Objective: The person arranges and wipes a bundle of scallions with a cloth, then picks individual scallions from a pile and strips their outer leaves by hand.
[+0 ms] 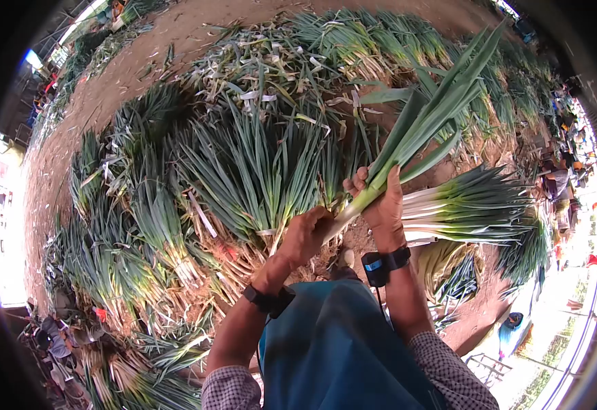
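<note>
A single leek (425, 119) slants up and to the right in front of me, its green leaves fanned out past the top of my grip. My right hand (384, 208) is closed round the pale upper stem, with the thumb pointing up along it. At the lower white end, my left hand (305, 236) pinches the stem with curled fingers; its fingertips are partly hidden. Right of my right hand lies a pile of leeks (462, 208), white stems toward me and dark green tops pointing right.
Leek bundles (251, 171) stand and lie on the ground ahead and to the left. Loose leaf trimmings (264, 65) are heaped behind them. Bare brown soil (107, 89) runs along the far left. A blue apron (332, 348) covers my lap. People sit at the far right edge.
</note>
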`<state>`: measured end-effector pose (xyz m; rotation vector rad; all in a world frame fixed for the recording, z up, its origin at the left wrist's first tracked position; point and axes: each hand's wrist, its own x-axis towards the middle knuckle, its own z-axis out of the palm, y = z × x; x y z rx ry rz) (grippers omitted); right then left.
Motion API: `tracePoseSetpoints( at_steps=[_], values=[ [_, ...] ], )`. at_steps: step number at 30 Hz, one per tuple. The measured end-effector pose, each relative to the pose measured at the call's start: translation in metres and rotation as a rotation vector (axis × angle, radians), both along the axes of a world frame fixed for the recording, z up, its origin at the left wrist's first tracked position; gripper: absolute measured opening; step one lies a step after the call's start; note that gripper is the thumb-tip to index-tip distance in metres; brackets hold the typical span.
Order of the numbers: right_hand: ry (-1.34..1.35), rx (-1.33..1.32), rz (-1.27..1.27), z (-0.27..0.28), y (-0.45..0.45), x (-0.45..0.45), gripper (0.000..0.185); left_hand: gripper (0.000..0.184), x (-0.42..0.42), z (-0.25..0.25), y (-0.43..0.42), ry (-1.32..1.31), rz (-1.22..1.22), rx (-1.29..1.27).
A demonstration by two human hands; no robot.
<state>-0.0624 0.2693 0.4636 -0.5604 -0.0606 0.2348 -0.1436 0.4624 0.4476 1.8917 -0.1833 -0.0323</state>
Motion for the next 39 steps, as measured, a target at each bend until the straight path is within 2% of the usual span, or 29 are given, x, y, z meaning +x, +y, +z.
tracePoseSetpoints(
  at_steps=[1,2,3,5,8,9,11,14,17,18,21,22,25,26,29,30,32,35,37,39],
  values=[
    [0.011,-0.023,-0.038,0.002,-0.001,0.0,0.052,0.015,0.0,-0.018,0.006,-0.066,0.01,-0.028],
    [0.026,-0.043,-0.075,0.006,-0.006,0.003,0.052,0.016,-0.001,-0.026,0.022,0.049,0.062,0.231],
    [0.043,-0.063,-0.113,0.009,-0.011,0.004,0.051,0.022,-0.002,-0.039,0.042,0.263,0.106,0.378],
    [0.07,-0.077,-0.194,0.021,-0.022,0.01,0.05,0.042,-0.025,-0.071,0.077,0.12,0.307,0.386],
    [0.101,0.04,-0.192,0.015,-0.048,0.021,0.048,0.054,-0.041,-0.053,0.119,0.149,0.24,0.511],
    [0.098,0.068,-0.194,0.011,-0.054,0.023,0.047,0.055,-0.045,-0.046,0.127,0.139,0.181,0.407],
    [0.107,0.092,-0.2,0.005,-0.055,0.026,0.047,0.051,-0.052,0.017,0.107,0.421,0.054,0.073],
    [0.1,0.072,-0.203,-0.003,-0.061,0.031,0.048,0.044,-0.062,0.004,0.092,0.292,-0.17,0.269],
    [0.043,0.04,-0.145,0.024,-0.057,0.035,0.048,0.04,-0.067,-0.011,0.085,0.574,-0.094,-0.163],
    [-0.022,0.089,-0.08,0.025,-0.061,0.039,0.048,0.039,-0.072,-0.013,0.081,0.635,-0.06,-0.492],
    [-0.021,-0.039,-0.111,0.021,-0.057,0.043,0.045,0.042,-0.077,-0.011,0.069,0.86,-0.084,-0.878],
    [-0.027,-0.071,-0.078,0.013,-0.059,0.047,0.036,0.038,-0.08,-0.005,0.062,0.865,-0.006,-0.882],
    [0.094,-0.201,-0.227,-0.015,-0.066,0.058,0.028,0.035,-0.085,-0.017,0.056,0.894,0.083,-0.835],
    [0.148,-0.229,-0.285,-0.019,-0.067,0.058,0.021,0.029,-0.087,-0.03,0.069,0.863,-0.13,-0.845],
    [0.182,-0.266,-0.332,-0.035,-0.074,0.057,0.022,0.035,-0.085,-0.052,0.081,0.775,-0.176,-0.496],
    [0.16,-0.299,-0.393,-0.033,-0.073,0.054,0.023,0.031,-0.084,-0.053,0.077,0.57,-0.102,-0.2],
    [0.108,-0.366,-0.521,-0.027,-0.072,0.049,0.023,0.032,-0.081,-0.051,0.098,0.484,0.007,0.034],
    [0.083,-0.438,-0.56,-0.03,-0.094,0.053,0.023,0.034,-0.063,-0.028,0.124,0.34,0.139,0.354],
    [0.136,-0.417,-0.608,-0.009,-0.082,0.044,0.024,0.045,-0.052,0.035,0.108,0.348,0.033,-0.129],
    [0.186,-0.408,-0.622,0.003,-0.079,0.04,0.024,0.053,-0.037,0.051,0.092,0.409,-0.434,-0.848]
  ],
)
